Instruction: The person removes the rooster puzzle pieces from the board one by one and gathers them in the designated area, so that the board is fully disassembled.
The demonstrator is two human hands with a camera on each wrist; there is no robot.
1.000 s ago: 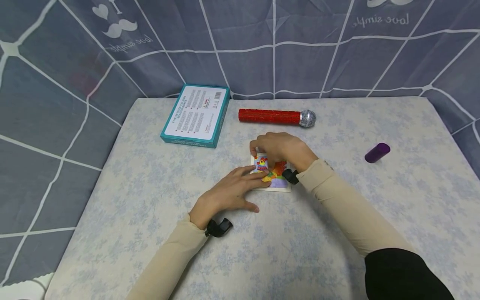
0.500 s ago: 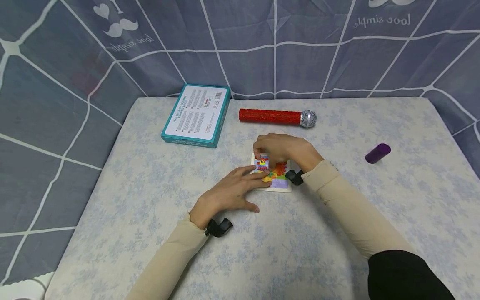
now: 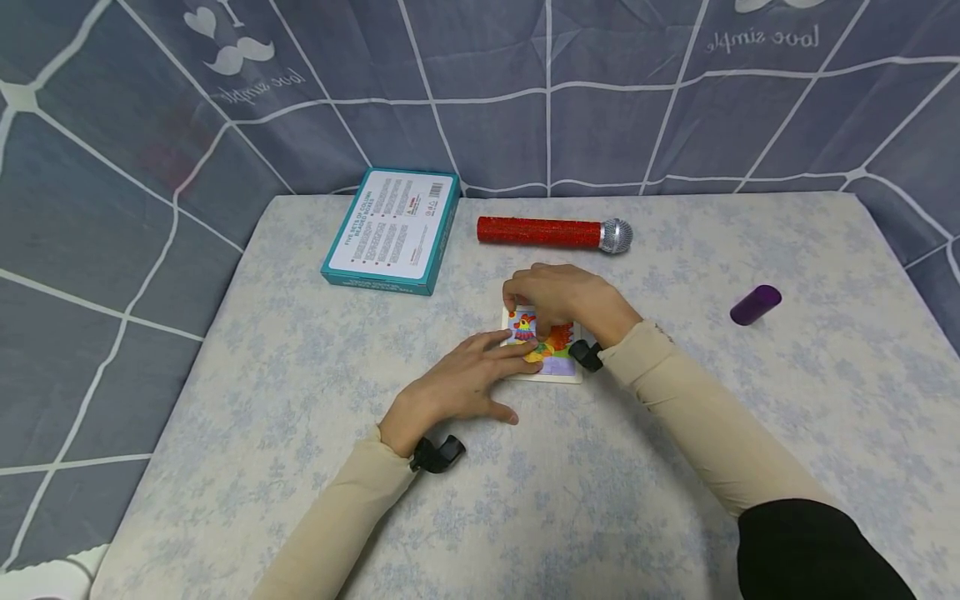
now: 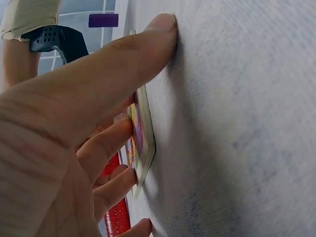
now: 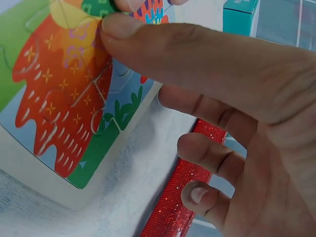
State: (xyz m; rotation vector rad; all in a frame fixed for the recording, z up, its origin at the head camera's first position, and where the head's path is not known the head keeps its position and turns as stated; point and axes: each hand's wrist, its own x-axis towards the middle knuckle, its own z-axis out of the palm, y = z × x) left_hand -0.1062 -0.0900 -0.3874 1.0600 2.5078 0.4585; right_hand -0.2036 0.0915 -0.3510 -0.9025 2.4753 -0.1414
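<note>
A small jigsaw puzzle showing a colourful chicken lies in its pale frame at mid-table. My left hand reaches in from the near left, fingers spread, fingertips on the puzzle's left part; its thumb lies out over the tablecloth. My right hand arches over the far side. In the right wrist view, its straight thumb presses the picture beside a green patch, while other fingers bend loosely past the puzzle's edge. The index finger is mostly hidden there. Seams show between the fitted pieces around the red tail.
Behind the hands lies a red glittery microphone with a silver head. A teal-edged flat box is at the back left, and a purple cylinder at the right. A grey tile-patterned curtain hangs behind the flowered tablecloth.
My right hand shifts very slightly right, then back left, over the puzzle's far part. My left hand and the puzzle keep their place.
</note>
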